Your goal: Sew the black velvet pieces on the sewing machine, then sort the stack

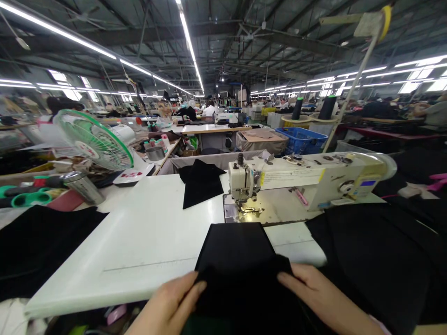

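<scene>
A black fabric piece (239,260) lies on the white sewing table (146,242), its far edge just short of the needle of the cream sewing machine (300,179). My left hand (172,302) rests at the cloth's near left edge, fingers curled against it. My right hand (323,298) lies on the near right edge, fingers stretched along the cloth. Whether either hand pinches the fabric is hidden.
A second black piece (200,181) hangs over the table's far edge. Black cloth is piled at the left (38,246) and right (380,260). A green-rimmed fan (92,139), a metal cup (84,186) and a blue crate (302,139) stand beyond.
</scene>
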A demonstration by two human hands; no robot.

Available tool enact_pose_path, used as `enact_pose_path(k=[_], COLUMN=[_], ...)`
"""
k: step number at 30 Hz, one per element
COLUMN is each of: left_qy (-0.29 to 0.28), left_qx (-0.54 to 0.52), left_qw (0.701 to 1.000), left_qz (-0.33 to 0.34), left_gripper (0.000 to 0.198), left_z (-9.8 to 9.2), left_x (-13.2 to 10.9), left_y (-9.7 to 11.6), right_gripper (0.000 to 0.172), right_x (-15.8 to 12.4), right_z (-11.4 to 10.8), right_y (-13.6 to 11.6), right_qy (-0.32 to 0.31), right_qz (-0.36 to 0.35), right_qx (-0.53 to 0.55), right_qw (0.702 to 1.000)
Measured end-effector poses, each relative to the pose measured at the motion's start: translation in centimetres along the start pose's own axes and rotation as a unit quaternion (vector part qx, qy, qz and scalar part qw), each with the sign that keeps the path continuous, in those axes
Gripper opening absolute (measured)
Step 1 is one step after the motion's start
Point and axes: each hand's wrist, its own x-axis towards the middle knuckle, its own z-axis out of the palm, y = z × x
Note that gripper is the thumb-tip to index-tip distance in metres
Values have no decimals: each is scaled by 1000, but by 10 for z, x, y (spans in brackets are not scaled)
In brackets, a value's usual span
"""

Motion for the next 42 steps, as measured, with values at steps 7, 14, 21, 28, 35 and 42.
enact_pose_path(k=[7, 14, 21, 28, 35, 42], left_qy=[36, -41, 121, 119, 206, 268], left_qx=[209, 102, -172, -447, -488, -508], left_qw=[977, 994, 976, 886, 846, 811], left_qz=[-30, -8, 51, -15, -64, -114], left_gripper=[15, 15, 12, 16, 22, 24], left_z=[29, 39, 47, 28, 19, 16], left_x=[104, 129, 99, 75, 64, 62], left_y=[-3, -23, -16, 5, 20, 26], right_gripper=[12, 18, 23, 55, 47, 44], right_x=[91, 107, 94, 78, 68, 63], right_z=[24, 19, 33, 25, 28, 33], right_y=[47, 43, 50, 36, 44, 31], right_qy=[306, 228, 312, 231, 329, 341], right_qz=[-76, -7, -102, 10, -6, 28], right_qx=[-204, -285, -29, 278, 216, 328], right_qw=[927, 931, 944, 932, 919, 881])
